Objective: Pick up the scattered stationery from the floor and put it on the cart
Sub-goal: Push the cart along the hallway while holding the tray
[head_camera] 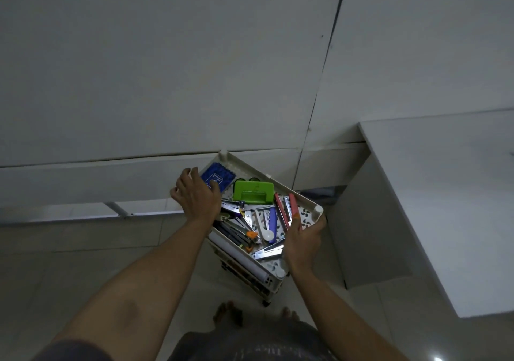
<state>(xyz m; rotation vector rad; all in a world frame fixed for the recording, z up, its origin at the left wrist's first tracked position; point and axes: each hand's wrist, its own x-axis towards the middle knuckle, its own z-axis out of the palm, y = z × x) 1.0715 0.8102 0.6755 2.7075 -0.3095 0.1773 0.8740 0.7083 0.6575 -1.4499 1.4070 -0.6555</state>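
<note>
Cart [317,211] top tray: one green hole punch [252,192], one blue pad [218,177], two red staplers [286,211]; left hand [198,195] fingers loosely spread over tray; right hand [303,242] gripping cart edge.

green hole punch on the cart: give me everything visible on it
The green hole punch lies in the cart's top tray, toward the far side. It looks like glossy lime-green plastic: a rounded rectangular body with a raised lever or handle bar across its near half. It sits flat, long axis across the tray. A blue notepad lies to its left, red staplers to its right, metal staplers crowd its near edge. Neither hand touches it.
</note>
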